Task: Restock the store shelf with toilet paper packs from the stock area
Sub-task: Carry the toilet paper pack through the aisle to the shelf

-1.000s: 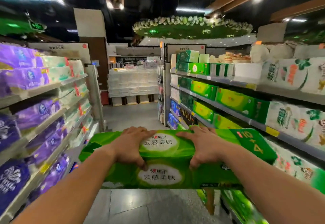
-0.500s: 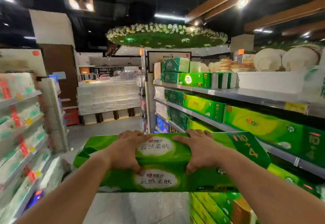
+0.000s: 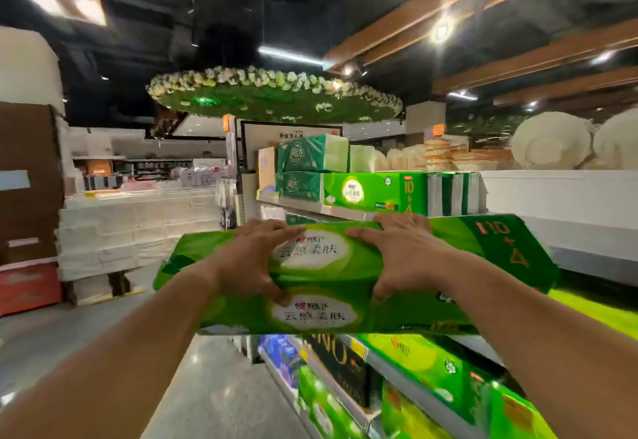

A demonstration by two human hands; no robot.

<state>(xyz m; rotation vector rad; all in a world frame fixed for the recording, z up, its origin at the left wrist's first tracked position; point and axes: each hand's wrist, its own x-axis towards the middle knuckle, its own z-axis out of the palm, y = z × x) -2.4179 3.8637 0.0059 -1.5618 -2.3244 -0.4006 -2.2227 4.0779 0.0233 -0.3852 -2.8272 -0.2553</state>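
Both hands hold a long green toilet paper pack (image 3: pixel 328 280) level at chest height; the left hand (image 3: pixel 248 259) and right hand (image 3: pixel 404 255) clasp its top, thumbs on the near face; behind it, the shelf (image 3: pixel 552 231) on the right carries similar green packs (image 3: pixel 366 192).

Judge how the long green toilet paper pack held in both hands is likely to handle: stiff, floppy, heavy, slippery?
The green pack probably gives: the fingers dent its wrap. The glossy film may slip. Likely light but bulky, as both hands share it.

Round flower-rimmed green canopy (image 3: pixel 276 97) overhead, stacked white goods (image 3: pixel 138 228) on pallets — far left, red crate (image 3: pixel 29 286), ceiling lights (image 3: pixel 441 30).
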